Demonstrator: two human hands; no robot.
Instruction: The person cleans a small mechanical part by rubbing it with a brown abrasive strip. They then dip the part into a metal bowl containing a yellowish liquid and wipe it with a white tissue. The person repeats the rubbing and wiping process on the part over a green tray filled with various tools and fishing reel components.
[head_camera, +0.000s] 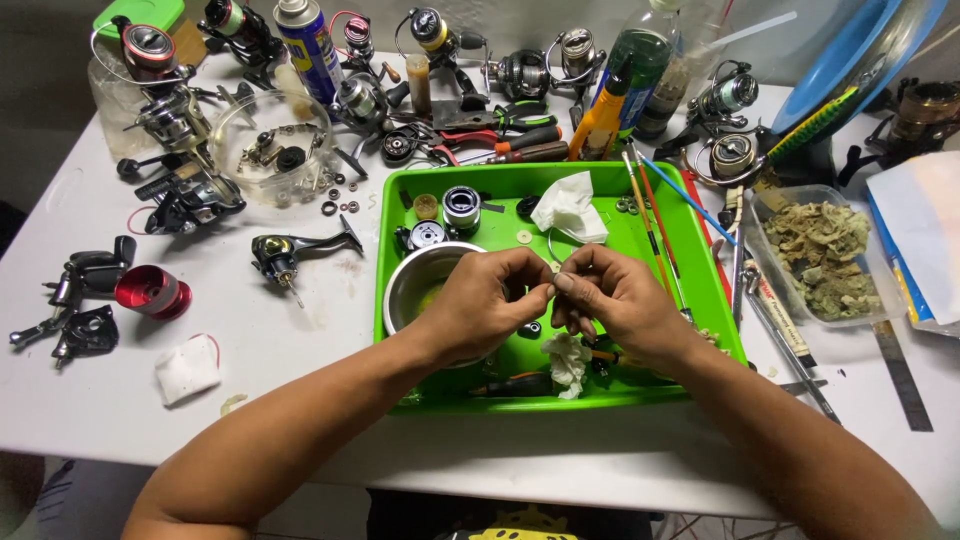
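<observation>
My left hand (488, 300) and my right hand (612, 297) meet fingertip to fingertip over the green tray (690, 300), pinching a very small part between them; the part itself is too small to make out. Under my left hand sits a small metal bowl (415, 280). A crumpled white tissue (568, 362) lies below my right hand, and a dark screwdriver (515, 383) rests along the tray's near edge. Farther back in the tray are a reel spool (461, 207), a round dark part (425, 236) and another white tissue (570, 208).
Fishing reels and loose reel parts crowd the white table (300, 340): a red spool (152, 291), a reel body (285, 255), a clear bowl of small parts (272, 150). Spray can (308, 45), pliers (505, 135), thin brushes (655, 225), and a plastic tub of scraps (825, 260) surround the tray.
</observation>
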